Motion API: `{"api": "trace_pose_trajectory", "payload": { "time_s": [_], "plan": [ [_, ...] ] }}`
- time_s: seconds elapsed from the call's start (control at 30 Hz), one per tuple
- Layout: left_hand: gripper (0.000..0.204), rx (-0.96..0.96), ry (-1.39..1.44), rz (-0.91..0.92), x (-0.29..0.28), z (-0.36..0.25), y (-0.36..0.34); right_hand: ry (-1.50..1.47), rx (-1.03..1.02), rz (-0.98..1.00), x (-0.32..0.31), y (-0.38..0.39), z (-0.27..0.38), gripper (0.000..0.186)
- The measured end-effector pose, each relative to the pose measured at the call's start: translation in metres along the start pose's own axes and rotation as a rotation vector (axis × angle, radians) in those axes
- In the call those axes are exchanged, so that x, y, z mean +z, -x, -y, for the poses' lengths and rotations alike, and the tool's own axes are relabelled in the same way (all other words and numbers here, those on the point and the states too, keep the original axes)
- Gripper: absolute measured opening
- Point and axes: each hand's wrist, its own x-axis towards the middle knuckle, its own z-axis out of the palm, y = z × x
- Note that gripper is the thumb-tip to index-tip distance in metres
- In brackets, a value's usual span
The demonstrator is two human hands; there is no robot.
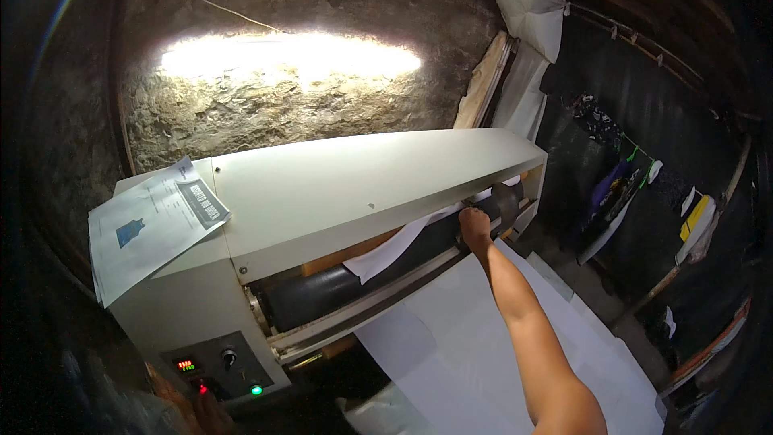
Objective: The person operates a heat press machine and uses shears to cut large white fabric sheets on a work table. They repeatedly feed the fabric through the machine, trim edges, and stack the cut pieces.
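A white heat-press machine with a long black roller stands before me. A strip of white cloth lies on the roller, its near end hanging in a point. My right hand reaches to the roller's right part, fingers closed beside the cloth; what they hold is hidden. Just beyond it is a dark grey rounded shape that I cannot make out. In deep shadow at lower left, my left hand seems to be by the control panel, near a red light; its fingers are unclear.
Large white sheets spread in front of the roller. A printed paper rests on the machine's left top. A bright tube light hangs on the rough wall. Several garments hang on a line at right, near a wooden pole.
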Motion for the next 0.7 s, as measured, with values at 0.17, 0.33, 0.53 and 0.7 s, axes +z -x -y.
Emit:
{"api": "trace_pose_trajectory", "payload": {
  "time_s": [0.17, 0.33, 0.53, 0.7],
  "plan": [
    [0.019, -0.005, 0.028, -0.017, 0.008, 0.004, -0.001, -0.013, 0.009, -0.008, 0.000, -0.011, 0.002, 0.013],
    [0.021, -0.039, -0.012, 0.054, 0.007, 0.006, 0.000, 0.013, 0.020, 0.043, 0.002, -0.012, 0.006, 0.015],
    [0.033, 0.047, -0.187, 0.167, 0.006, 0.023, 0.013, 0.036, 0.009, 0.028, 0.017, -0.013, 0.003, 0.015],
    [0.031, -0.089, -0.202, 0.086, 0.032, 0.039, 0.038, -0.256, 0.146, 0.129, 0.041, -0.021, -0.005, 0.012]
  ]
}}
